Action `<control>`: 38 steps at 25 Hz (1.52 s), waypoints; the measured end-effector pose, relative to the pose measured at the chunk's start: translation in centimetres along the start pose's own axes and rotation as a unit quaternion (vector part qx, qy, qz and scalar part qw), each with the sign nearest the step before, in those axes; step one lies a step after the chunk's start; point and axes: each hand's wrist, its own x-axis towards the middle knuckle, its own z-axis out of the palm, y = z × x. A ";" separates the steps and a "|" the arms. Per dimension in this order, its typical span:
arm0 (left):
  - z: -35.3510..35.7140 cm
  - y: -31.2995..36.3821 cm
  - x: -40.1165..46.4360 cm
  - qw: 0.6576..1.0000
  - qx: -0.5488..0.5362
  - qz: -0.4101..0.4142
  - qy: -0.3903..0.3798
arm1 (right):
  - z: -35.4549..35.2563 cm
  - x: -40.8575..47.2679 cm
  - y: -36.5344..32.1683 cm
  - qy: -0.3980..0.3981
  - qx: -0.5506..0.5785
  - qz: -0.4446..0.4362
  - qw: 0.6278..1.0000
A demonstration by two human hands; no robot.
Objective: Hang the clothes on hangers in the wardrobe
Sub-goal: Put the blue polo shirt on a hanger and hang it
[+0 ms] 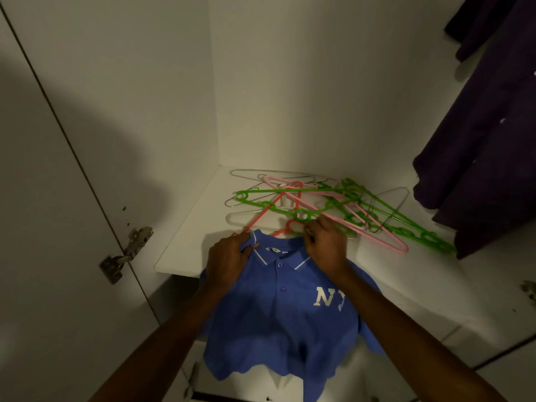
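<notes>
White wardrobe [290, 82] interior, door [58, 169] open at 9 o'clock with hinge [127, 253] on it. Dark purple garment [478, 140] hangs at 2 o'clock. Blue polo shirt [278, 320] lies front-up at 6 o'clock, collar on the shelf [185, 250], hem draped over its edge. Left hand [229, 259] pinches the left collar side; right hand [327, 242] is curled at the right collar side, what it grips I cannot tell. Red hanger [261, 219] runs under the collar, touching both hands. Tangled green, pink and wire hangers [348, 204] piled just behind, at 12 to 3 o'clock.
</notes>
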 end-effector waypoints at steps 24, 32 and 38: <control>1.7 1.5 7.0 0.997 -0.066 -0.014 0.039 | -0.6 2.0 4.9 0.041 0.000 0.155 0.987; 3.8 0.6 8.5 0.993 -0.091 -0.012 0.073 | -4.1 1.6 9.9 -0.114 -0.130 0.184 0.968; 3.6 1.6 12.6 0.991 -0.090 -0.007 0.104 | -7.1 6.7 9.7 -0.120 -0.061 0.131 0.982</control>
